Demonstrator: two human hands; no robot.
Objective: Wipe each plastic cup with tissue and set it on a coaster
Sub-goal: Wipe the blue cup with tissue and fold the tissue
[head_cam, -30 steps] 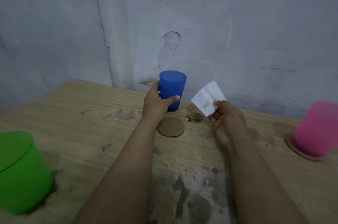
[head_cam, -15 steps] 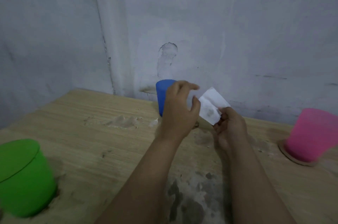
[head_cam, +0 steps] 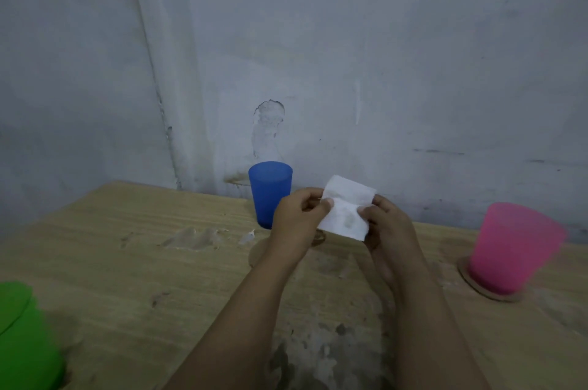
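Head view: green cup sits nearest at the table's left edge; mid-table, left hand and right hand both pinch the white tissue between them; pink cup stands upside down on a coaster at right; blue cup stands upright beyond, near the wall

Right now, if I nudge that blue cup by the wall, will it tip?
Probably. The blue cup is tall and narrow and looks like thin, light plastic, so a high push could topple it. It stands upright on the bare table; it may slide first.
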